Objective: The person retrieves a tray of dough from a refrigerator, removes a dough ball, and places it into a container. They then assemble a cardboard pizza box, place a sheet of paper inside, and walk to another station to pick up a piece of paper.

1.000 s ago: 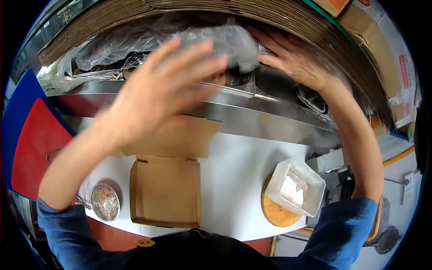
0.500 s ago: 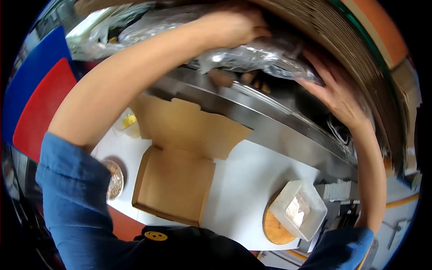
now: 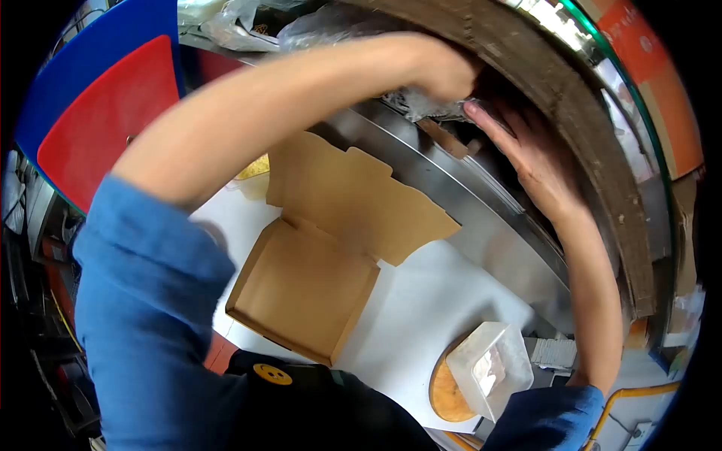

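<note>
Both arms reach up to a dark shelf space above the counter. My left hand (image 3: 449,71) is bent over crumpled clear plastic (image 3: 421,103) at the top centre; its fingers are hidden by the hand and the shelf edge. Opposite it, my right hand (image 3: 538,161) has its fingers spread, with one fingertip by the plastic's right end. Below them an open cardboard box (image 3: 304,282) lies on the white counter, its lid (image 3: 357,192) folded back and its inside bare.
A translucent container (image 3: 492,368) overlaps a round wooden board (image 3: 450,387) at the lower right. Red (image 3: 113,124) and blue (image 3: 56,98) boards stand at the left. A metal ledge (image 3: 481,244) runs behind the box. Brown cardboard (image 3: 579,113) curves overhead.
The view has shifted and turned. My hands are closer together and deeper under the cardboard edge, and much less of the clear plastic between them shows.
</note>
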